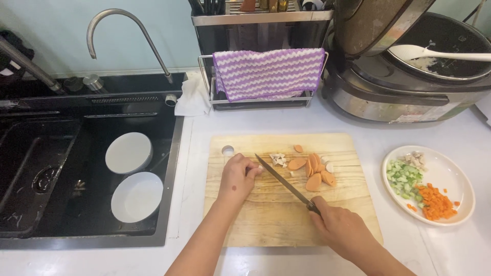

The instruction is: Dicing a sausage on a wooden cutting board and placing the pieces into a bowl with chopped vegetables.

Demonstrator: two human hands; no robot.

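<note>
Right hand (341, 228), nearest the camera at the cutting board's (286, 214) front edge, was clenched around the handle of a knife (284, 182); blade ran diagonally toward board centre. Left hand (238, 175) sat curled at the blade tip, fingertips pressed together on a small pale piece, likely garlic (277, 159). Sausage slices (313, 171) lay just right of the blade. Step looked like mincing; next cut wanted fingertips tucked back. Plate (450, 168) of diced vegetables sat right of the board, sink (76, 168) left.

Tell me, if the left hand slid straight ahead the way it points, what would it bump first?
Probably the knife blade beside the left hand, then the pale chopped bits; depth is unclear.
</note>
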